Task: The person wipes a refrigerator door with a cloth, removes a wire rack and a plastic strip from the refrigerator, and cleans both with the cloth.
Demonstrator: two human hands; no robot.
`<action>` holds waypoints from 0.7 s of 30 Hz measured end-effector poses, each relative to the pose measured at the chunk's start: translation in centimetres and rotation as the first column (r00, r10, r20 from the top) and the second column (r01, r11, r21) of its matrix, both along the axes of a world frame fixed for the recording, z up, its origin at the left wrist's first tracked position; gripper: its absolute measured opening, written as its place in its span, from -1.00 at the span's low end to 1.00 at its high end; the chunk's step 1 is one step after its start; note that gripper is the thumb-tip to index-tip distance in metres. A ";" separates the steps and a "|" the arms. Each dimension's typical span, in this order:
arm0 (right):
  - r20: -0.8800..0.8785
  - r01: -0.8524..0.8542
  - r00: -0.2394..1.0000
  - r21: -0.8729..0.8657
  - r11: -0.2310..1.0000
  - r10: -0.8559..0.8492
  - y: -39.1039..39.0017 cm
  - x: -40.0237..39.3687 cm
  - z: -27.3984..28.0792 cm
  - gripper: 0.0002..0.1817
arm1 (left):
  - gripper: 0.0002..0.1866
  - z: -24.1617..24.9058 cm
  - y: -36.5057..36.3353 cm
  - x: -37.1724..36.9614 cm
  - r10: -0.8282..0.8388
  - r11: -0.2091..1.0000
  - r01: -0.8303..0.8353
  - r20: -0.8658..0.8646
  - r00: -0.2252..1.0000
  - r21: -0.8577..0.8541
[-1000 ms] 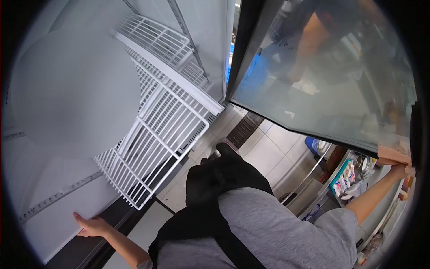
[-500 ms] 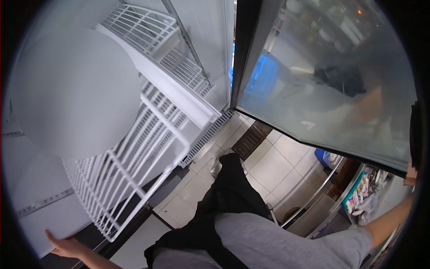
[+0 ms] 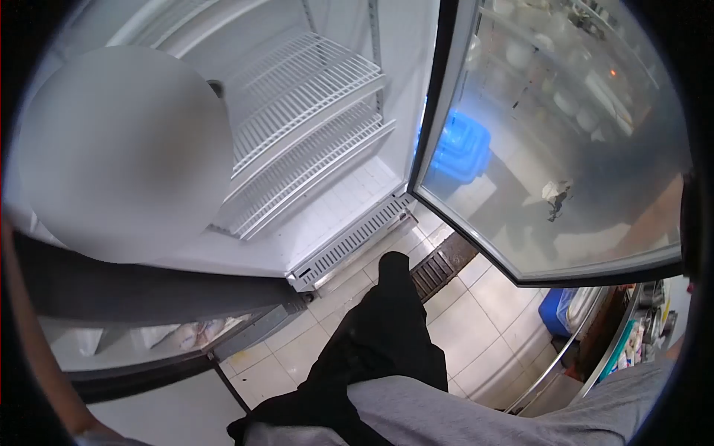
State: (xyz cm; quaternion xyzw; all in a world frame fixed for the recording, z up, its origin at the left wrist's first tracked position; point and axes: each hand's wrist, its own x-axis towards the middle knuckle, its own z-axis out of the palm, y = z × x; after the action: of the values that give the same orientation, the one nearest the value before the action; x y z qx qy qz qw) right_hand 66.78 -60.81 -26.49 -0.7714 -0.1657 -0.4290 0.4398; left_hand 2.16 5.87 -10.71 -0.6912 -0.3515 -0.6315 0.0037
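Note:
My left forearm (image 3: 46,360) rises along the left edge, beside the open refrigerator. My left hand is out of sight, past the frame edge or behind a blurred round patch (image 3: 123,152) that covers the upper left. White wire shelves (image 3: 316,97) sit one above another inside the cabinet, with a white floor (image 3: 349,197) below them. To the right, the glass door (image 3: 602,249) stands swung open, its far edge running out of the frame. My right hand is out of view on that side; only a grey sleeve (image 3: 632,390) shows low down.
A slotted vent panel (image 3: 357,238) runs under the cabinet. My dark shoe (image 3: 394,264) is near a brown floor grate (image 3: 440,271) on pale tiles. Something blue (image 3: 467,149) shows in the glass. A metal rail (image 3: 554,360) and stocked counter are at right, a dark-framed case (image 3: 156,342) at left.
The view has shifted, so more of the cabinet interior shows. The wire shelf that jutted close in front has gone from there. My open left hand has left the lower left; the forearm now points upward.

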 end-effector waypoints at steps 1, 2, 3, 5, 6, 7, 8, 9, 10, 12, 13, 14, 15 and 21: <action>-0.003 -0.004 1.000 -0.003 1.000 0.004 -0.6 -0.1 0.0 -0.57 | -0.52 -0.1 -0.2 0.3 -0.004 1.000 0.004 0.021 1.000 0.024; -0.011 -0.009 1.000 -0.004 1.000 0.009 -1.1 -0.2 -0.2 -0.57 | -0.46 -0.2 -0.2 0.4 -0.010 0.999 0.008 0.039 0.999 0.044; -0.018 -0.013 1.000 -0.008 1.000 0.013 -1.5 -0.3 -0.4 -0.57 | -0.46 0.0 0.6 -0.5 0.002 0.999 -0.003 0.038 0.999 0.045; -0.028 -0.027 0.999 -0.025 0.999 0.026 -2.2 -0.6 -0.3 -0.57 | -0.47 0.0 3.5 -3.9 0.218 0.973 -0.208 -0.102 0.971 0.099; -0.030 -0.033 0.999 -0.031 0.999 0.032 -2.3 -0.6 -0.2 -0.57 | -0.44 0.1 5.1 -5.8 0.322 0.943 -0.302 -0.165 0.932 0.138; -0.031 -0.036 0.999 -0.033 0.999 0.035 -2.5 -0.8 0.0 -0.57 | -0.40 0.4 6.3 -7.4 0.421 0.904 -0.387 -0.224 0.879 0.181; -0.038 -0.045 0.998 -0.040 0.998 0.043 -2.5 -1.0 -0.1 -0.57 | -0.35 0.7 7.0 -8.5 0.509 0.859 -0.459 -0.283 0.813 0.227; -0.047 -0.044 0.998 -0.051 0.998 0.042 -3.0 -1.1 -0.1 -0.56 | -0.35 1.3 7.2 -8.4 0.502 0.864 -0.454 -0.297 0.812 0.217; -0.061 -0.046 0.997 -0.064 0.997 0.042 -3.6 -1.1 -0.1 -0.56 | -0.42 1.6 7.2 -7.5 0.457 0.876 -0.372 -0.285 0.843 0.306; -0.077 -0.046 0.996 -0.103 0.994 0.038 -4.0 -0.7 -0.1 -0.56 | -0.46 -0.1 6.8 -6.0 0.370 0.892 -0.262 -0.263 0.891 0.369; -0.087 -0.051 0.995 -0.114 0.992 0.041 -4.0 -0.4 -0.1 -0.56 | -0.46 -0.5 6.2 -5.4 0.357 0.903 -0.262 -0.252 0.900 0.341; -0.094 -0.056 0.995 -0.124 0.991 0.045 -3.8 -0.2 0.0 -0.56 | -0.46 -0.9 5.8 -5.0 0.350 0.909 -0.267 -0.237 0.906 0.320; -0.102 -0.061 0.994 -0.136 0.989 0.048 -3.6 0.0 0.1 -0.56 | -0.46 -1.3 5.5 -4.9 0.348 0.911 -0.273 -0.220 0.912 0.309; -0.147 -0.097 0.986 -0.169 0.981 0.073 -4.2 0.2 1.0 -0.56 | -0.47 -2.5 3.8 -4.8 0.343 0.918 -0.294 -0.159 0.926 0.265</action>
State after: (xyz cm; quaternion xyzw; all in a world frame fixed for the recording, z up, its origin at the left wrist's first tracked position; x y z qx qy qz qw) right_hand 66.96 -65.03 -25.53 -0.8276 -0.2044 -0.3382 0.3986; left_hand -2.61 9.65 -13.22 -0.6795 -0.3799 -0.5860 0.2248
